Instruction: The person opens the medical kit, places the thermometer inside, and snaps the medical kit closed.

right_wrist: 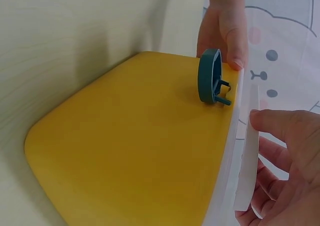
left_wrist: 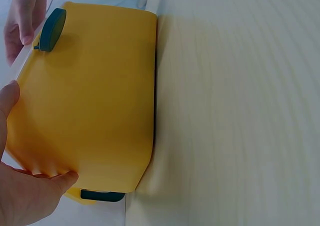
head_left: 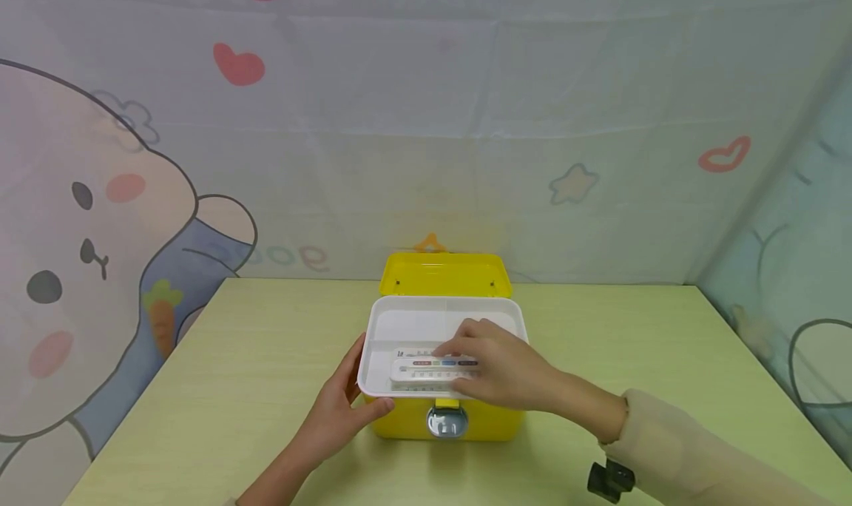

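Observation:
A yellow box (head_left: 399, 423) stands on the table, its lid (head_left: 444, 274) raised at the back. Across its top sits a white tray (head_left: 399, 319) with low dividers. My left hand (head_left: 330, 419) rests on the box's left side, thumb at the front edge by the tray rim and fingers along the side. Between thumb and fingers, my right hand (head_left: 501, 365) pinches a flat white thermometer (head_left: 416, 373) with printed scales and a coloured strip. It overlaps the tray's front compartment in the head view; from the right wrist, the thermometer (right_wrist: 249, 171) appears edge-on beside the tray rim.
A round latch (head_left: 447, 422) hangs on the box front, and a dark handle (left_wrist: 102, 195) shows at its side. The pale wooden table (head_left: 619, 358) extends to both sides. Behind it hangs a printed cloth (head_left: 413, 106). A small black device (head_left: 610, 481) is at the right sleeve.

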Demonstrator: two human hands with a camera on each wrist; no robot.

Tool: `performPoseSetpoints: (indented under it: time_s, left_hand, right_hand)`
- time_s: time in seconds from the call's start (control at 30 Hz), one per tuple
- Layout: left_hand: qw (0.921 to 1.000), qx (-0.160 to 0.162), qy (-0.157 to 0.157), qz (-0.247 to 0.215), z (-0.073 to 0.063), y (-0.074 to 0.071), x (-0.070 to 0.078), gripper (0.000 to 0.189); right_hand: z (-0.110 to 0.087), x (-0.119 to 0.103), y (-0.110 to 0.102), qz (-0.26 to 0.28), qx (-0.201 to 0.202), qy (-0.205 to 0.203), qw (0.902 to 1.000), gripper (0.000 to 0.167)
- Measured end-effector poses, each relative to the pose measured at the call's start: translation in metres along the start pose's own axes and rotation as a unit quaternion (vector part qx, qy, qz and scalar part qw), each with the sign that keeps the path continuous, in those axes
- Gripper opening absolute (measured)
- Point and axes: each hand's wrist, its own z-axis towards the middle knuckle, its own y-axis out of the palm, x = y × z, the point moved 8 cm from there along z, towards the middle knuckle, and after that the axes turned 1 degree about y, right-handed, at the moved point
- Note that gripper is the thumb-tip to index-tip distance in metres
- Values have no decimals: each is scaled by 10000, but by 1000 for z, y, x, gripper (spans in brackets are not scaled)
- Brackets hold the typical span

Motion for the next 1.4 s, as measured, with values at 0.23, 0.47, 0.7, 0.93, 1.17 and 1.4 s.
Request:
performPoseSetpoints:
  time_s: [0.23,0.47,0.7,0.93,1.17,1.4]
  left_hand:
    - [10000,-21,-52,-7,-1,1,1,93]
    - [9999,0,-141,-7,-1,1,1,93]
    - [9999,-11,-156,-5,-1,1,0,93]
    - [9999,-19,-125,-16,-1,1,0,93]
    - [10000,-26,-45,-2,-1,1,1,93]
    - [10000,-43,22,8,-1,1,4,93]
  right_hand:
    - [2,0,2,-15,-51,24,10000,30]
    - [2,0,3,-23,-49,-68,10000,30]
    - [3,3,3,50,-109,129,9998,32]
    - [2,4,0,39,-27,147,9999,33]
    - [-1,5,-6,19,168,125,9998,31]
    - [-5,11,-14,-77,314,329,9989,30]
